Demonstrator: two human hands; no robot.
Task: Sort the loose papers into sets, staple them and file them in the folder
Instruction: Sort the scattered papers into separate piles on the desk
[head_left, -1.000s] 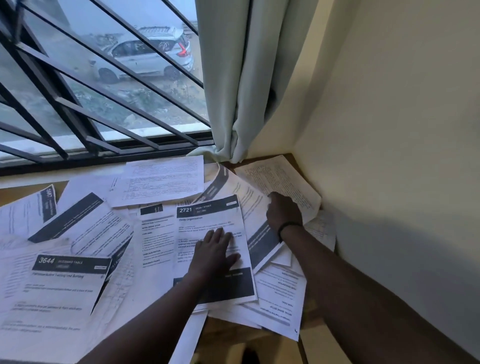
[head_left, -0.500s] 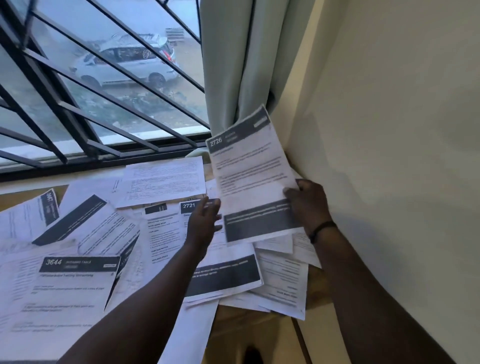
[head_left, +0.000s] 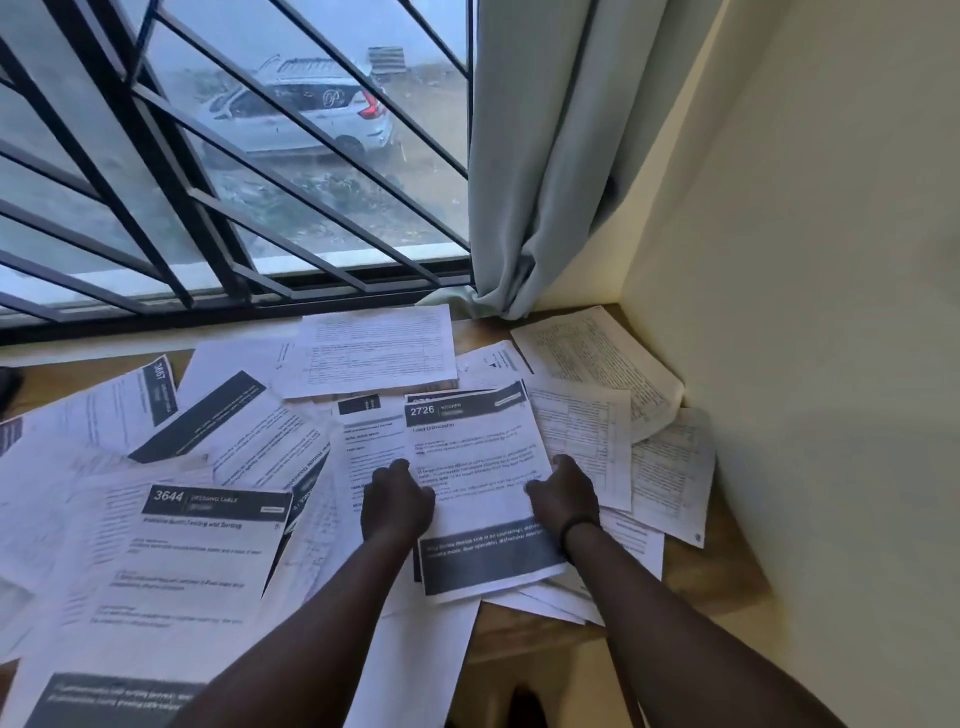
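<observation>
Many loose printed papers cover the wooden table (head_left: 727, 577). A sheet headed 2726 (head_left: 475, 457) lies flat on top of the pile near the middle, over another dark-headed sheet whose top edge peeks out behind it. My left hand (head_left: 397, 501) grips the left edge of sheet 2726 with curled fingers. My right hand (head_left: 563, 493) holds its right edge, thumb on the paper. A sheet headed 3644 (head_left: 208, 540) lies to the left. No stapler or folder is in view.
Table-form sheets (head_left: 597, 364) lie in the far right corner against the wall (head_left: 805, 364). A curtain (head_left: 530, 182) hangs behind them beside the barred window (head_left: 208, 182). A dark object (head_left: 6, 387) sits at the far left edge.
Sheet 2726, held up in the air by my right hand half a second ago, now lies on top of the 2721 sheet. Both hands have come to its side edges.
</observation>
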